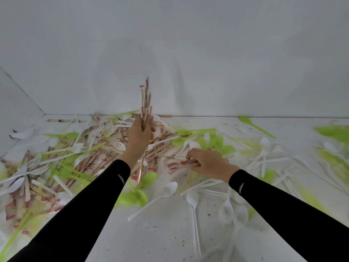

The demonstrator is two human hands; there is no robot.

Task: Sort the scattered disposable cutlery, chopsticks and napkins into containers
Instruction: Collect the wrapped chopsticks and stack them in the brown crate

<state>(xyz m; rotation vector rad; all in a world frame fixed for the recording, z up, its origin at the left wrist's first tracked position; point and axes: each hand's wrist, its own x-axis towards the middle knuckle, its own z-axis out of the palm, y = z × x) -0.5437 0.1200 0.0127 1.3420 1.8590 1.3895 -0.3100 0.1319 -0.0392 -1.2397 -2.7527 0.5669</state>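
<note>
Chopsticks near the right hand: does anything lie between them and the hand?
Nothing visible does: the right hand pinches the wrapped chopsticks directly. The left hand grips an upright bundle. No container is in view, so the way there cannot be judged.

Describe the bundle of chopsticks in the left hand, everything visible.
The bundle of chopsticks is a handful of thin pale wooden sticks marked with red print. The left hand grips it near the middle, fingers curled round it. It stands nearly upright above the pile, tops uneven, against the white wall. Lower ends seem to poke out below the hand.
</note>
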